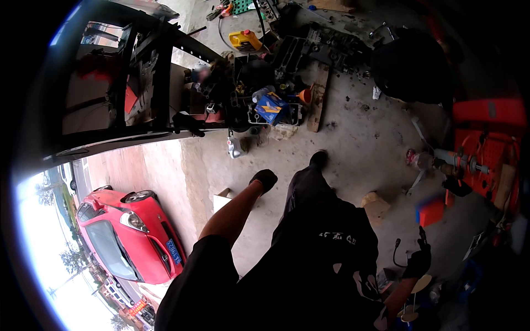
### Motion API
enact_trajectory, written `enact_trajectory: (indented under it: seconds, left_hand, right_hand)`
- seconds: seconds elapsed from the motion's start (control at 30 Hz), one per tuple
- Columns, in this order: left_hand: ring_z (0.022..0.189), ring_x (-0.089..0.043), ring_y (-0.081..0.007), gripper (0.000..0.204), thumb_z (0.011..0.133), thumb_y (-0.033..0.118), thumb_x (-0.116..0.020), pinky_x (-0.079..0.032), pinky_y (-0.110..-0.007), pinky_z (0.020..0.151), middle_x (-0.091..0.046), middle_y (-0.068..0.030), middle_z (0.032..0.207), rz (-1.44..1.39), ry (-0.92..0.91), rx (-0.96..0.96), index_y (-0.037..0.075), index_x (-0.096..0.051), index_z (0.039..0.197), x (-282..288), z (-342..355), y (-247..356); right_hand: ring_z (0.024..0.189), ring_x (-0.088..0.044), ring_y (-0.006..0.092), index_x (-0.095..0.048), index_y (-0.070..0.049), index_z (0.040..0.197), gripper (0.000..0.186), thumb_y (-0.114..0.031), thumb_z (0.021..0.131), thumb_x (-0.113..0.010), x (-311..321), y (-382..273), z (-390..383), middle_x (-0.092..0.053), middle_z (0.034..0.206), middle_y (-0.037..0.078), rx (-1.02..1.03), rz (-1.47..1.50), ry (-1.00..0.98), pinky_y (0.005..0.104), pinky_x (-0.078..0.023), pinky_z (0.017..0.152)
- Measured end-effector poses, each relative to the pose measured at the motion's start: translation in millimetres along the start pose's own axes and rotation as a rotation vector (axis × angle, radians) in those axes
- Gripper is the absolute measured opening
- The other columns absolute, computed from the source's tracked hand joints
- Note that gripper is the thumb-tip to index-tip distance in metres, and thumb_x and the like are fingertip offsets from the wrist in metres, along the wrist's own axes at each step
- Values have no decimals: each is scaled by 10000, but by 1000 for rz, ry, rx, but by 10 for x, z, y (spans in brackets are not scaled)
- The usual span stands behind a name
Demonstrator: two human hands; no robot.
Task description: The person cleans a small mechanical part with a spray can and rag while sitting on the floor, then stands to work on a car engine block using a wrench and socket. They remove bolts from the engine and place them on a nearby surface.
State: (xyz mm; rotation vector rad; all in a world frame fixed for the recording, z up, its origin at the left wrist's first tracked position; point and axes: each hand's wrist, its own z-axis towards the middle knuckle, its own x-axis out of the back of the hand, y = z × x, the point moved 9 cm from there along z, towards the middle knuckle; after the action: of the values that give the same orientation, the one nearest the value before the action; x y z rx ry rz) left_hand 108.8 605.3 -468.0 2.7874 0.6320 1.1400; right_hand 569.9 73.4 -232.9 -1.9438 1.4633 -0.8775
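Note:
My left hand (pixel 264 181), in a black glove, is closed over the floor near a white open box (pixel 222 199); whatever it may hold is hidden. At the lower right my right hand (pixel 417 262), also gloved, is closed on a dark tool (pixel 422 237) pointing upward, with a thin black hose (pixel 398 251) looping beside it. Past that tool lies a red-and-blue box (pixel 430 211). Between my arms, my dark-clothed body and shoe stand on the concrete floor (pixel 353 143).
A dark metal frame (pixel 165 83), engine parts (pixel 314 47), a blue box (pixel 270 107), a wooden plank (pixel 317 99) and a yellow jug (pixel 244 41) occupy the top. Red equipment (pixel 486 154) stands right; a black rounded object (pixel 408 66) sits upper right; a red car (pixel 132 243) is outside left.

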Motion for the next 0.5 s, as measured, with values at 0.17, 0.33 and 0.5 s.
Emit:
enact_trajectory:
  seconds: [0.17,0.33,0.5]
  left_hand:
    - [1033,-671,-409,348,869,261,-521,-528,-479,898,-704,-240,1051,-320,33,420,8,-744,957,-157,-367,-729]
    - [1172,-621,-366,511,829,347,-634,-496,-423,985,-660,-231,1221,-1173,733,1136,32,-634,1231,93,-1493,-1538]
    - [1106,-647,-363,659,737,344,-711,-525,-422,902,-672,-253,1137,-1526,1017,1511,-16,-572,1272,-195,-2376,-2715]
  right_hand:
    - [372,-307,85,-676,-50,1144,420,-417,1024,-509,-206,327,313,-500,583,-9,-134,-154,51,242,-208,338]
    - [479,-418,90,-698,-106,1095,383,-445,962,-581,-552,535,738,-615,793,1,-201,-251,-26,259,-227,396]
    - [453,-389,131,-705,-126,1104,396,-464,935,-589,-930,260,1015,-595,771,30,-160,-461,16,289,-235,402]
